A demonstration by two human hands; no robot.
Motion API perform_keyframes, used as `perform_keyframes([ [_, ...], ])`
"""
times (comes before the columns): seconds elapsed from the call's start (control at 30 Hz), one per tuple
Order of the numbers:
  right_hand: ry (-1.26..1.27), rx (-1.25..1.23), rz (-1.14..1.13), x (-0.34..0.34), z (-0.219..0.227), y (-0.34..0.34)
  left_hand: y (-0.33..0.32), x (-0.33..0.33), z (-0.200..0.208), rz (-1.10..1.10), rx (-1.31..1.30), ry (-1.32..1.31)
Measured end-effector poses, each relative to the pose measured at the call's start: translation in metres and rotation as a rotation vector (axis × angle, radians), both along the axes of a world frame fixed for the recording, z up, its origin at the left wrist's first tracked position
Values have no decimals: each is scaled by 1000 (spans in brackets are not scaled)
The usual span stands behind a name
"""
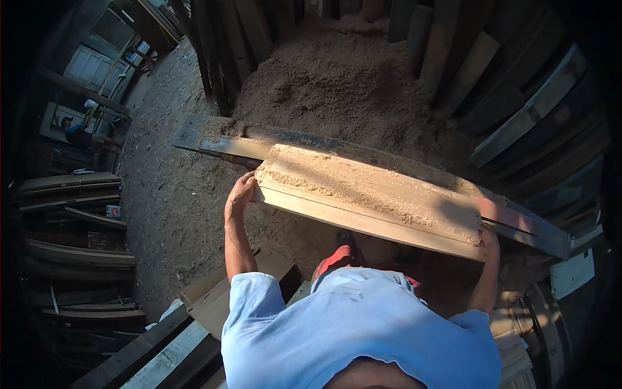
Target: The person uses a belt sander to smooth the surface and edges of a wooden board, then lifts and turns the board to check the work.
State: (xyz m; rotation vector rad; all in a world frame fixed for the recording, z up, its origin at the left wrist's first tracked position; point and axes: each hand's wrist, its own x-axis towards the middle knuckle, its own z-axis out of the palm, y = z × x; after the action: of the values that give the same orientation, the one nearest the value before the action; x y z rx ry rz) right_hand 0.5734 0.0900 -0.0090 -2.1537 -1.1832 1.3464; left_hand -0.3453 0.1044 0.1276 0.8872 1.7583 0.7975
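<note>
A wide pale wooden board lies across in front of me, tilting down to the right, with sawdust heaped along its top face. My left hand grips its left end. At the opposite end my right hand is closed round the edge, partly in shadow. Under and behind the board runs a long, narrow machine bed, dusted with shavings, its dark ends sticking out on both sides. How far the board rests on the bed cannot be made out.
A deep sawdust heap lies beyond the bed. Planks lean along the right, and stacked boards fill the left. Loose planks lie close at my lower left. A person is far off at the left.
</note>
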Motion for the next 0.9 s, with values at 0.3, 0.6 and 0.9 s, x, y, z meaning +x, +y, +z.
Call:
perform_keyframes([
  [0.3,-346,-267,269,-89,74,48,6,-20,-4,193,197,-530],
  [0.6,-359,-115,556,-137,137,70,15,-6,-15,300,448,-699],
  [0.9,-531,-236,623,-139,142,92,4,45,-42,380,677,-1043],
])
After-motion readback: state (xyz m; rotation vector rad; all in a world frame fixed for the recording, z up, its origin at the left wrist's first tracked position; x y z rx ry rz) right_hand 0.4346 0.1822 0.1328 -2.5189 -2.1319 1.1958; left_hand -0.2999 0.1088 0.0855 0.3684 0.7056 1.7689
